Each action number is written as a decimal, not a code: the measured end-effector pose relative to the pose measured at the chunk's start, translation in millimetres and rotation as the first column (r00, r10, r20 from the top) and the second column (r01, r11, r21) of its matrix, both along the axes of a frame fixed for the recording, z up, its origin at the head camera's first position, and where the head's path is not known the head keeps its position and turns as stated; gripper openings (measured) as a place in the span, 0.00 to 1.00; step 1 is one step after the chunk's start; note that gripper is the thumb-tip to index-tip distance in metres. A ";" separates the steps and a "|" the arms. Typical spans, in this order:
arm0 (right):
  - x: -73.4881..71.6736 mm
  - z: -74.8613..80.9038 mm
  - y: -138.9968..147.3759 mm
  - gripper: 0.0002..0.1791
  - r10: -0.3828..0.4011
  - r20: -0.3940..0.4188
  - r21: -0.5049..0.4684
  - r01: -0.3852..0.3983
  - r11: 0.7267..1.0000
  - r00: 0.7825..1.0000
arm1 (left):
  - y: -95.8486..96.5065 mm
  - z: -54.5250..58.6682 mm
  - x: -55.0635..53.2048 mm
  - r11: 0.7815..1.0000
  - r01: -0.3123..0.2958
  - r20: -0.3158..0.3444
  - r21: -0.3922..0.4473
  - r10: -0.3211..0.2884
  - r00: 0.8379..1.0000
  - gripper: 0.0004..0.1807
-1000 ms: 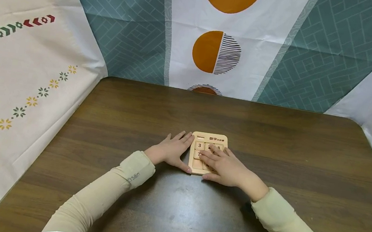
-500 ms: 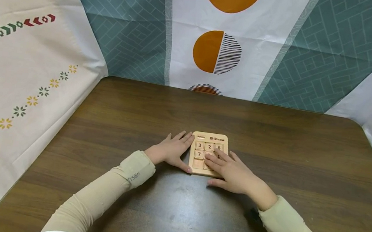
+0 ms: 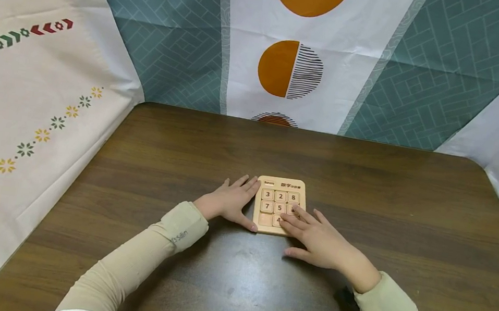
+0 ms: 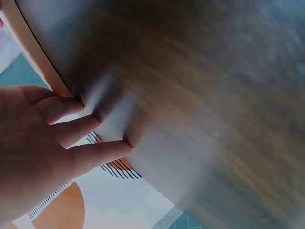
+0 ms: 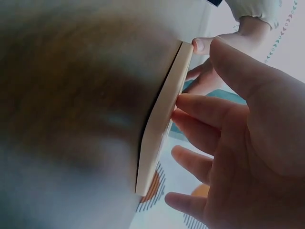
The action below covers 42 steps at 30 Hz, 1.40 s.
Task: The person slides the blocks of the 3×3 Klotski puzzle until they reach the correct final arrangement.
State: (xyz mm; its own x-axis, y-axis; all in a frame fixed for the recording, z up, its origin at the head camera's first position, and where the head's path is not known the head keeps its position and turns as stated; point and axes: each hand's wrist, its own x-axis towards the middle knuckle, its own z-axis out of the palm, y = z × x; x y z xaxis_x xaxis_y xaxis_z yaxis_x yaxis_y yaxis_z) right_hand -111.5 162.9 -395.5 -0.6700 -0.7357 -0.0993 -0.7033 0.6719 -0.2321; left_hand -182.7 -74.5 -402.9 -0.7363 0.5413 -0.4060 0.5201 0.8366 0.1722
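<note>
A light wooden sliding number puzzle (image 3: 276, 184) lies flat on the table in the head view. Its top row reads 3, 2, 8; below are 7 and 5, and the bottom left slot (image 3: 265, 219) has no tile. Straight fingers of my left hand (image 3: 231, 202) lie along the puzzle's left side, the thumb at its lower left corner. My right hand (image 3: 321, 240) reaches over the lower right, fingertips at the 4 tile (image 3: 276, 220) and the tile right of 5. Those fingers cover the lower right tiles. In the right wrist view, the puzzle's edge (image 5: 164, 114) stands beside the extended right fingers.
The brown wooden table (image 3: 185, 142) surrounds the puzzle. A patterned cloth (image 3: 180, 36) hangs behind the far edge, and a pale embroidered cloth (image 3: 39, 170) borders the left side. A small dark object (image 3: 346, 297) shows under the right cuff.
My right hand has drawn back toward the lower right, uncovering the 2, 8, 5 and part of the 4 tile. The left hand and the puzzle have stayed in place.
</note>
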 end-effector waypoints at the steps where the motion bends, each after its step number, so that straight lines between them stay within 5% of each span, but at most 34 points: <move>1: 0.1 -0.5 -0.4 0.35 -0.002 0.002 -0.001 0.002 1.000 1.000 | -0.2 0.1 0.0 1.000 0.000 -0.001 0.003 0.000 1.000 0.64; 22: -2.8 -2.3 -23.4 0.37 0.028 0.008 0.011 -0.028 1.000 1.000 | -0.4 -2.8 -0.9 1.000 0.000 -0.016 0.012 0.000 1.000 0.64; 31: -10.2 -3.1 -15.4 0.38 -0.048 -0.041 0.036 0.050 0.998 0.998 | 0.1 -2.4 -0.6 1.000 -0.006 -0.003 0.019 0.006 1.000 0.65; 42: -8.0 -4.3 -13.5 0.37 -0.042 -0.003 0.022 0.042 0.999 0.999 | 0.1 -2.1 -1.0 1.000 -0.007 -0.004 0.017 0.007 1.000 0.65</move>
State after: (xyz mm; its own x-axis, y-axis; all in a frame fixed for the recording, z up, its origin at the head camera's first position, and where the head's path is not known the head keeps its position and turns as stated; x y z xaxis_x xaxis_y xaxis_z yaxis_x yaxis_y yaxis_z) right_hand -119.6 149.5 -399.8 -0.7008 -0.7043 -0.1133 -0.6748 0.7060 -0.2147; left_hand -183.7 -74.4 -405.0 -0.7415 0.5433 -0.3938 0.5153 0.8369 0.1845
